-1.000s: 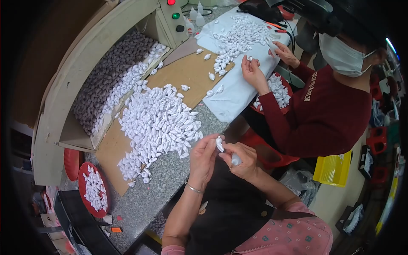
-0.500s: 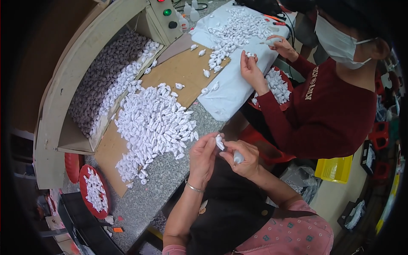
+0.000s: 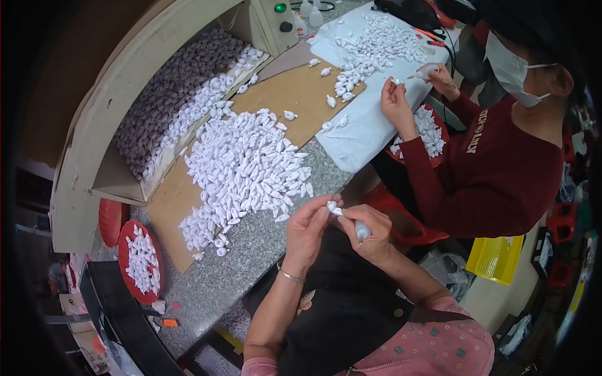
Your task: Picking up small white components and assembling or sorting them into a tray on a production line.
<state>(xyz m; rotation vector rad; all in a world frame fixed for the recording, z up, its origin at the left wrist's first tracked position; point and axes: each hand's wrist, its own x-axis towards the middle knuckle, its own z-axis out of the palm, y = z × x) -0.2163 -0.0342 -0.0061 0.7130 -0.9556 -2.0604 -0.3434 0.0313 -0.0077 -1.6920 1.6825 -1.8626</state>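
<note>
My left hand [image 3: 306,233] is closed, pinching a small white molded piece [image 3: 332,205] with a rounded end between thumb and fingertips. My right hand [image 3: 374,241] wraps round a small translucent squeeze bottle [image 3: 362,230], while its thumb and forefinger reach the lower end of that same piece. Whether one or two parts meet between the fingertips I cannot tell. Both hands are above my dark apron, by the table's front edge. Just beyond them a large heap of white pieces [image 3: 248,166] lies on brown cardboard [image 3: 168,235] and the speckled grey tabletop [image 3: 232,279].
A beige open-fronted box [image 3: 81,156] full of white pieces stands at left. Nearer are a red dish [image 3: 157,276] of pieces and an orange object [image 3: 170,323]. A masked co-worker [image 3: 501,169] at right holds another bottle and piece beside a white sheet [image 3: 351,147]. A yellow basket [image 3: 498,260] lies behind.
The white piece in my fingers has turned, its rounded end now uppermost. Both hands stay close together. The whole view has shifted slightly, and the co-worker's bottle has come nearer the co-worker's piece.
</note>
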